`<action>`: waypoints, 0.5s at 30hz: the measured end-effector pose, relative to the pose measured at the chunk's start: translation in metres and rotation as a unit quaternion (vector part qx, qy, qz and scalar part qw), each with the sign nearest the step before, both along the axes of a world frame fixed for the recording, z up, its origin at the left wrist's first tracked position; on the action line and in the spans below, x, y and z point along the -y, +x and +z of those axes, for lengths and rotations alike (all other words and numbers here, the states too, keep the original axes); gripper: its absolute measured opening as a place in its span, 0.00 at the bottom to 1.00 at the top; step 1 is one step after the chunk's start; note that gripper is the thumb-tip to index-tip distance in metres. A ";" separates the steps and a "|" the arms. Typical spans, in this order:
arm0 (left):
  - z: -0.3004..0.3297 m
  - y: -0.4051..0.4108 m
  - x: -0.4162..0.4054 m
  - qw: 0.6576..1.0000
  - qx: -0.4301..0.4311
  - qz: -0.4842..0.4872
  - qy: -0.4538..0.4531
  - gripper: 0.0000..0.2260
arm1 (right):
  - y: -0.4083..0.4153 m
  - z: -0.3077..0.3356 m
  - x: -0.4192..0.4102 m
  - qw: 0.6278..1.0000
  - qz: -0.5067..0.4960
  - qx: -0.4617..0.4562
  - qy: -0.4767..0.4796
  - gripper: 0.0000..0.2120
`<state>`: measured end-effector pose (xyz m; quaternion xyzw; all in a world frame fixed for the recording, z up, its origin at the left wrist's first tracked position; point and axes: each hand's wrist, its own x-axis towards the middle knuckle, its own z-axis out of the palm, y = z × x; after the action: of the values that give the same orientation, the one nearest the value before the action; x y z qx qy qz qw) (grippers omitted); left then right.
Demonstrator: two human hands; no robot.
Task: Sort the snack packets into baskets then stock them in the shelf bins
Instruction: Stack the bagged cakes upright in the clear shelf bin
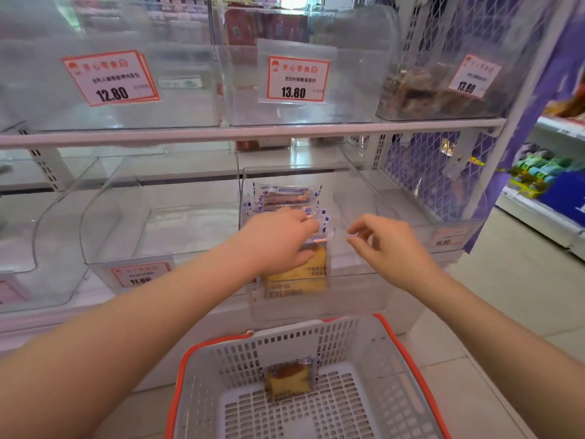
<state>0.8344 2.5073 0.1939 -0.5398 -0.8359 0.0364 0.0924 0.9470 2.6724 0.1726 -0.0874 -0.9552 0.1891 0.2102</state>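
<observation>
Head view — packet under left fingers

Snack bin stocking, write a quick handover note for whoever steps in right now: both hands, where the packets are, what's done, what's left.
Left hand: grips a cake packet, lowering it into the clear lower-shelf bin.
Right hand: open, holds nothing, fingers loosely spread over the same bin.
Packets: a stack of packets stands at the back of that bin; one packet lies in the grey basket on the floor.
Done: basket nearly emptied into the bin.
Left: release the held packet, stock the last one from the basket.
</observation>
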 end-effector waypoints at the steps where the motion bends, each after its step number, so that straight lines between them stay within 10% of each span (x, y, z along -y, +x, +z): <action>1: 0.000 0.009 0.006 0.999 -0.003 -0.028 0.046 0.16 | 0.016 -0.001 0.003 0.999 0.041 -0.031 -0.016 0.02; 5: -0.028 0.043 0.029 0.993 0.018 -0.096 0.068 0.13 | 0.055 -0.034 0.013 0.983 0.147 0.099 -0.044 0.02; 15: -0.208 0.050 0.087 0.932 0.215 0.065 -0.283 0.15 | 0.050 -0.199 0.024 0.823 0.212 0.527 0.011 0.13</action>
<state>0.8846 2.4199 -0.0140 -0.4831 -0.8239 0.1606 -0.2488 0.9969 2.6480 -0.0262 0.0334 -0.9176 0.1436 -0.3692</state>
